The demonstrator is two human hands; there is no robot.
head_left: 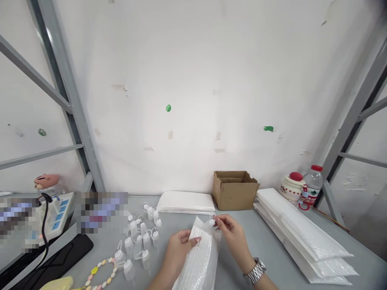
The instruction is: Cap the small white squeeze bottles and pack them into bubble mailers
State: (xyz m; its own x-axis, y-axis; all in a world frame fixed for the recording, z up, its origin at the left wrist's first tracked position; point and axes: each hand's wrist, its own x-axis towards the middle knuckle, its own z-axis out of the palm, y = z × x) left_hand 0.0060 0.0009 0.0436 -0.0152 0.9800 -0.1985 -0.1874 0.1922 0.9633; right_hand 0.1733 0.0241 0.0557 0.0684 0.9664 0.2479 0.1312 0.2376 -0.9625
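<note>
A white bubble-wrap pouch (201, 257) stands on the grey table in front of me, its mouth facing up. My left hand (178, 251) grips the pouch's left edge, fingers closed on it. My right hand (232, 237), with a metal watch on the wrist, pinches a small white thing at the pouch's open top (211, 221); it looks like one of the little bottles. Several small white plastic bottles with tethered caps (140, 237) lie scattered just left of my left hand.
A stack of white pouches (187, 201) lies by the wall, beside an open cardboard box (234, 189). More bubble pouches (305, 233) are piled at right, with a water bottle (311, 185) and a jar (293, 187) behind. A bead string (101, 272), black pad (60, 259) and power strip (59, 209) sit left.
</note>
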